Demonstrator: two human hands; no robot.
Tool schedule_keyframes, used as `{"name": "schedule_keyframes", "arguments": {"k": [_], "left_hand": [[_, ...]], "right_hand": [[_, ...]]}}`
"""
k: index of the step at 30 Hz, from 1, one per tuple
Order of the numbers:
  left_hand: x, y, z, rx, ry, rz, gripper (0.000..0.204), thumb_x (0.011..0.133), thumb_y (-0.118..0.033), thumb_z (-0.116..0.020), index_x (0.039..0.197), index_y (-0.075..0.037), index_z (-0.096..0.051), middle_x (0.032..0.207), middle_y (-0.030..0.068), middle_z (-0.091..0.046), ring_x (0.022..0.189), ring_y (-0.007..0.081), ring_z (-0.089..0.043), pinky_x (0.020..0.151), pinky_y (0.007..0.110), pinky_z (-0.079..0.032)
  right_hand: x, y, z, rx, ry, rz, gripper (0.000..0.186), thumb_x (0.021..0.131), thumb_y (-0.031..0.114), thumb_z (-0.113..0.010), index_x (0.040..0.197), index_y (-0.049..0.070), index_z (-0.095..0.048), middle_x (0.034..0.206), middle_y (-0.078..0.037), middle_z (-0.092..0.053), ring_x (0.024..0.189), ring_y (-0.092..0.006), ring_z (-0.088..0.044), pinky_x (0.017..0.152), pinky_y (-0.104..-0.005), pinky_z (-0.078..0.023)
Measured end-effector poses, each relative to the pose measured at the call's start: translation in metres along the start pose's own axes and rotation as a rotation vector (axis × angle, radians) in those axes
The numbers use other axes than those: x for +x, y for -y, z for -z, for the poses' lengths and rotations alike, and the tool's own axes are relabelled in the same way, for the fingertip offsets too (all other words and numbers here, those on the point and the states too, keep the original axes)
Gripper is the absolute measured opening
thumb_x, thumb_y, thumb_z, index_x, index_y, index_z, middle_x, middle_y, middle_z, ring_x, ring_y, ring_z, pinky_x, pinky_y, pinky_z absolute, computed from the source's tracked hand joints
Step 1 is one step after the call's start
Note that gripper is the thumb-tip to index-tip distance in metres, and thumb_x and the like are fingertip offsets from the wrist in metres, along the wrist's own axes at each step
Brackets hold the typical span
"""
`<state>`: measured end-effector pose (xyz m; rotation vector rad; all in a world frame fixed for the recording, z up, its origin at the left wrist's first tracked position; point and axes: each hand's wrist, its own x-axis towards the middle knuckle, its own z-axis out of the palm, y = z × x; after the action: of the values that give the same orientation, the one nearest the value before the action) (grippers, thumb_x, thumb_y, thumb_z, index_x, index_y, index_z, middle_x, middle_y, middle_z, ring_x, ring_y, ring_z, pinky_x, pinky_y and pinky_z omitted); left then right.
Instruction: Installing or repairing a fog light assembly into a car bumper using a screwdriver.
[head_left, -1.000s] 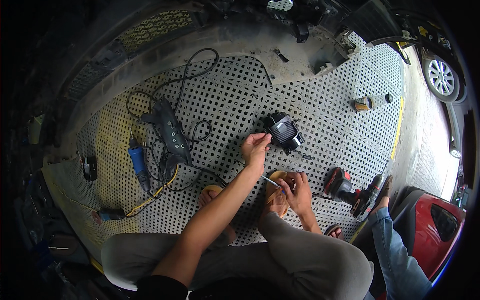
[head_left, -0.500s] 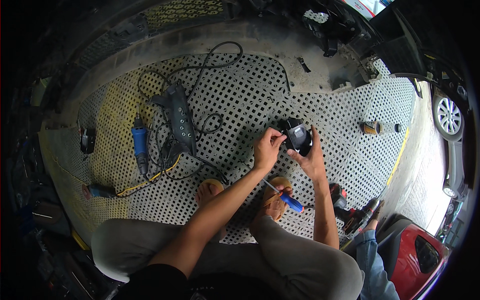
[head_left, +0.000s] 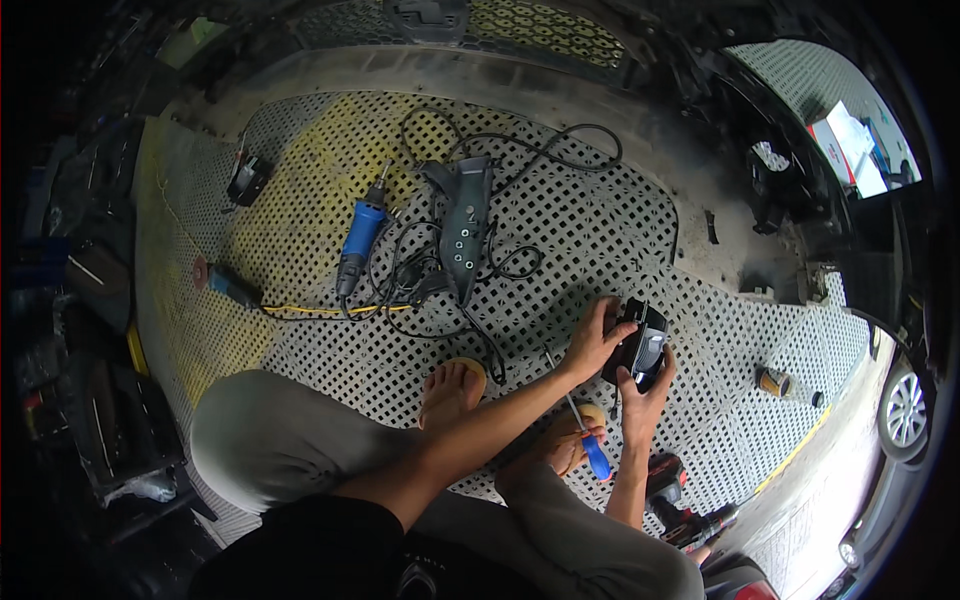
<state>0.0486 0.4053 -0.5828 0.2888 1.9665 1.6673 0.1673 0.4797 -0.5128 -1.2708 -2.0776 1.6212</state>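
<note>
A black boxy part [head_left: 650, 342] with a ribbed, shiny grey face is held over the floor, just beyond my right foot. My left hand [head_left: 597, 342] grips its upper left side, thumb on top. From the lower right, my right hand [head_left: 645, 393] holds it, thumb on the near edge and fingers around the right side. Fingertips behind the part are partly hidden. A screwdriver [head_left: 596, 456] with a blue handle slants beside my right foot, its metal shaft passing near my left forearm.
Perforated grey floor mats [head_left: 560, 230] lie below. Further left are a multi-socket power strip [head_left: 465, 235] with looping cables, a blue corded power tool [head_left: 362, 235] and an angle grinder [head_left: 232, 285]. A cordless drill [head_left: 680, 505] and a plastic bottle [head_left: 790, 386] lie right. A bumper [head_left: 540, 75] spans the far side.
My view has swung left, so the scene sits further right and lower. The part is turned, and my left hand has shifted from pinching at its side to gripping its upper left.
</note>
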Motion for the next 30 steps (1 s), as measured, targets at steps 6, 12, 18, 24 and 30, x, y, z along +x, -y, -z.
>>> {"name": "schedule_keyframes", "arguments": {"k": [6, 12, 18, 24, 30], "left_hand": [[-0.005, -0.026, 0.055, -0.546, 0.309, 0.269, 0.067, 0.101, -0.043, -0.07, 0.148, 0.0, -0.049, 0.134, 0.0103, -0.062, 0.121, 0.017, -0.058, 0.105, 0.032, -0.047], [-0.009, -0.037, 0.101, -0.759, 0.178, 0.228, 0.069, 0.105, -0.049, -0.062, 0.15, 0.0, -0.044, 0.136, 0.0091, -0.061, 0.123, 0.0148, -0.057, 0.104, 0.031, -0.046], [-0.024, -0.019, 0.114, -0.817, 0.14, 0.219, 0.066, 0.106, -0.043, -0.062, 0.151, 0.001, -0.043, 0.143, 0.0076, -0.057, 0.128, 0.015, -0.055, 0.109, 0.03, -0.043], [-0.043, 0.02, 0.111, -0.656, 0.083, 0.421, 0.049, 0.103, -0.032, -0.067, 0.14, -0.002, -0.054, 0.128, 0.0036, -0.064, 0.114, 0.0122, -0.06, 0.099, 0.029, -0.047], [-0.053, 0.019, 0.114, -0.677, -0.007, 0.418, 0.048, 0.105, -0.027, -0.065, 0.145, -0.005, -0.05, 0.134, 0.0046, -0.06, 0.122, 0.0134, -0.057, 0.104, 0.031, -0.044]], "right_hand": [[-0.017, 0.038, -0.03, -0.144, 0.094, 0.014, 0.09, 0.082, 0.028, -0.082, 0.151, -0.004, -0.033, 0.134, -0.025, -0.055, 0.122, -0.0333, -0.058, 0.109, -0.0428, -0.045], [0.017, 0.151, -0.04, -0.819, 0.102, 0.2, 0.072, 0.081, 0.053, -0.084, 0.126, 0.001, -0.062, 0.098, -0.016, -0.072, 0.095, -0.0315, -0.071, 0.081, -0.0472, -0.054], [0.081, 0.184, -0.212, -0.9, 0.731, 1.104, 0.026, 0.087, 0.029, -0.078, 0.103, 0.009, -0.079, 0.109, -0.011, -0.076, 0.11, -0.0265, -0.068, 0.099, -0.0406, -0.044], [0.068, 0.139, -0.294, -1.477, 0.843, 1.04, 0.026, 0.091, 0.026, -0.067, 0.107, 0.013, -0.082, 0.111, -0.009, -0.078, 0.111, -0.0266, -0.069, 0.096, -0.0442, -0.045], [0.076, 0.143, -0.286, -1.393, 0.771, 1.062, 0.034, 0.088, 0.023, -0.07, 0.118, 0.01, -0.076, 0.103, -0.007, -0.077, 0.109, -0.0276, -0.069, 0.095, -0.0479, -0.045]]}}
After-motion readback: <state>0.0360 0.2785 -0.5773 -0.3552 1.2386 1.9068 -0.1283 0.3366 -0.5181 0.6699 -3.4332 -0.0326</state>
